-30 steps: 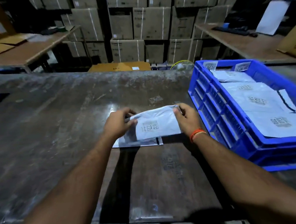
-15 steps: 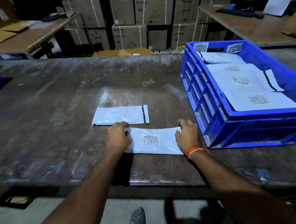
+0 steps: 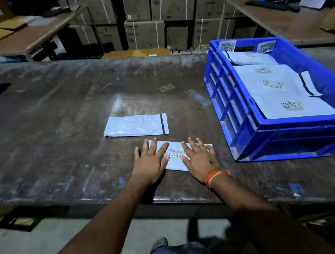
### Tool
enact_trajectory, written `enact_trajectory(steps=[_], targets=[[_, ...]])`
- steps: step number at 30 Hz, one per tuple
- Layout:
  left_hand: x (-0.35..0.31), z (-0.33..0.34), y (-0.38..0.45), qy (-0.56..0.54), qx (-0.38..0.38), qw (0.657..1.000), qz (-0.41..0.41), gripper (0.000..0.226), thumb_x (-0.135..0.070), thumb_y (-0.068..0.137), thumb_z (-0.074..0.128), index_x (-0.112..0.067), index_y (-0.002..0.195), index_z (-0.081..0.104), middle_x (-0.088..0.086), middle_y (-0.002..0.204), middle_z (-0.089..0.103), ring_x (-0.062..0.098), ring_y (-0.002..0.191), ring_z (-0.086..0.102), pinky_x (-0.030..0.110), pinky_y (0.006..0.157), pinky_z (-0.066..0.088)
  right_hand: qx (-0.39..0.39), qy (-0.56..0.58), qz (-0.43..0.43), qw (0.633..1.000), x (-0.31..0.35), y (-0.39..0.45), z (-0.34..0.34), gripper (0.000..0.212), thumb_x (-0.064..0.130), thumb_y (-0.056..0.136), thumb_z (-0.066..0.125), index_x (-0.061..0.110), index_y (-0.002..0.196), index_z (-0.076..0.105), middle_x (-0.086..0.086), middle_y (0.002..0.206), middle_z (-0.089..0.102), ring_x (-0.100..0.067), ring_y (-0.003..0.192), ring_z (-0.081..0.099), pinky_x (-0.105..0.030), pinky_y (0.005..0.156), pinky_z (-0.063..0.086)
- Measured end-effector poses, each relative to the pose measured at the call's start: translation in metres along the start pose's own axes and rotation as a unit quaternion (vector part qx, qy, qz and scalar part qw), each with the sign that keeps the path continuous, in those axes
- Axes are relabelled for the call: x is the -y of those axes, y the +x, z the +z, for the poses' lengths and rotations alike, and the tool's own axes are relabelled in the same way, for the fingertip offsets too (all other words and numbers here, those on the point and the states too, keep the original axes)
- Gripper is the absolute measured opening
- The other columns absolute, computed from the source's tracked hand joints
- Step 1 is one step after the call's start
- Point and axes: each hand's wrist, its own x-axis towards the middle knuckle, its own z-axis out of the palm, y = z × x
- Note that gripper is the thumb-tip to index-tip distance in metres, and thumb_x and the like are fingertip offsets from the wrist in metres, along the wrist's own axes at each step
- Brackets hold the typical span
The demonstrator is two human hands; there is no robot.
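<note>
A white plastic mailer with a barcode label lies flat on the dark worn table, near its front edge. My left hand presses flat on the mailer's left end, fingers spread and straight. My right hand, with an orange thread at the wrist, presses flat on its right part. A second white mailer, with a black strip at its right end, lies just beyond, apart from both hands.
A blue plastic crate holding several labelled white mailers stands at the right of the table. Stacked cardboard boxes fill the background, with wooden benches at back left and back right. A blue object sits at the far left edge.
The labelled mailer went from held up over the other mailer to lying on the table nearer me. My hands went from gripping its ends to pressing flat on it, closer together.
</note>
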Motion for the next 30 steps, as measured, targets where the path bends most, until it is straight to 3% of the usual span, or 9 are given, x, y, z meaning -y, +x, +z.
enact_trajectory(steps=[2,5,8,11,14,18,22,26,30], targets=[[-0.01,-0.007,-0.007,-0.015,-0.064,0.994,-0.089,0.054,-0.051,0.103,0.03,-0.029,0.151,0.036,0.008,0.164,0.022,0.032,0.151,0.017,0.062,0.115,0.018,-0.014,0.001,0.039,0.999,-0.002,-0.003,-0.005,0.06,0.054,0.101,0.028,0.029,0.156,0.024,0.0,0.163,0.021,-0.022,0.149,0.018,-0.049,0.112,0.025],[-0.026,-0.02,-0.028,-0.087,-0.167,0.955,-0.229,0.046,-0.046,0.092,0.054,-0.015,0.126,0.051,0.014,0.137,0.039,0.036,0.123,0.044,0.053,0.091,0.045,-0.054,-0.003,0.124,0.991,0.002,-0.015,-0.013,0.052,0.05,0.096,0.043,0.022,0.14,0.044,-0.006,0.139,0.044,-0.028,0.128,0.039,-0.045,0.095,0.041],[-0.033,-0.028,-0.038,-0.173,-0.099,0.94,-0.275,0.049,-0.046,0.093,0.055,-0.012,0.127,0.046,0.018,0.129,0.044,0.04,0.118,0.049,0.05,0.093,0.047,-0.067,0.062,0.194,0.977,0.009,-0.026,-0.018,0.043,0.042,0.093,0.05,0.012,0.124,0.051,-0.014,0.128,0.049,-0.035,0.113,0.054,-0.041,0.089,0.047],[-0.031,-0.03,-0.023,-0.179,-0.054,0.955,-0.231,0.05,-0.045,0.097,0.05,-0.01,0.133,0.046,0.02,0.133,0.049,0.039,0.122,0.049,0.046,0.1,0.044,-0.063,0.148,0.214,0.963,0.019,-0.03,-0.015,0.044,0.04,0.092,0.053,0.006,0.121,0.055,-0.019,0.119,0.058,-0.038,0.102,0.063,-0.038,0.083,0.051],[-0.025,-0.032,0.005,-0.159,-0.029,0.979,-0.126,0.038,-0.038,0.096,0.046,-0.012,0.121,0.057,0.017,0.124,0.061,0.038,0.116,0.056,0.041,0.096,0.044,-0.05,0.259,0.172,0.949,0.036,-0.034,-0.009,0.037,0.036,0.089,0.058,0.006,0.109,0.063,-0.018,0.105,0.069,-0.037,0.095,0.066,-0.038,0.079,0.055],[-0.01,-0.035,0.032,-0.128,0.001,0.991,-0.04,0.063,-0.053,0.081,0.032,-0.025,0.131,0.057,0.012,0.123,0.067,0.036,0.117,0.058,0.043,0.1,0.045,-0.023,0.329,0.121,0.936,0.05,-0.047,-0.006,0.022,0.032,0.086,0.061,0.012,0.089,0.071,-0.009,0.077,0.072,-0.03,0.081,0.067,-0.032,0.071,0.051],[-0.014,-0.032,0.025,-0.096,0.01,0.995,0.007,0.082,-0.068,0.075,0.042,-0.023,0.144,0.045,0.008,0.144,0.05,0.034,0.133,0.042,0.047,0.109,0.037,-0.056,0.371,0.128,0.918,0.038,-0.049,-0.012,0.015,0.015,0.085,0.06,0.013,0.081,0.075,-0.005,0.076,0.073,-0.023,0.079,0.068,-0.03,0.073,0.052],[-0.021,-0.013,0.007,-0.042,0.038,0.994,0.09,0.101,-0.081,0.074,0.042,-0.023,0.155,0.025,0.011,0.159,0.023,0.036,0.148,0.018,0.053,0.118,0.022,-0.155,0.337,0.148,0.917,0.011,-0.037,-0.024,0.021,0.008,0.082,0.059,0.013,0.095,0.075,-0.008,0.096,0.072,-0.024,0.088,0.067,-0.027,0.08,0.049],[0.0,-0.001,0.009,-0.025,0.02,0.99,0.136,0.083,-0.069,0.089,0.039,-0.027,0.158,0.021,0.007,0.165,0.017,0.034,0.152,0.011,0.053,0.121,0.018,-0.176,0.293,0.153,0.927,-0.004,-0.028,-0.029,0.022,0.005,0.083,0.06,0.009,0.099,0.074,-0.011,0.101,0.066,-0.029,0.088,0.065,-0.025,0.079,0.045]])
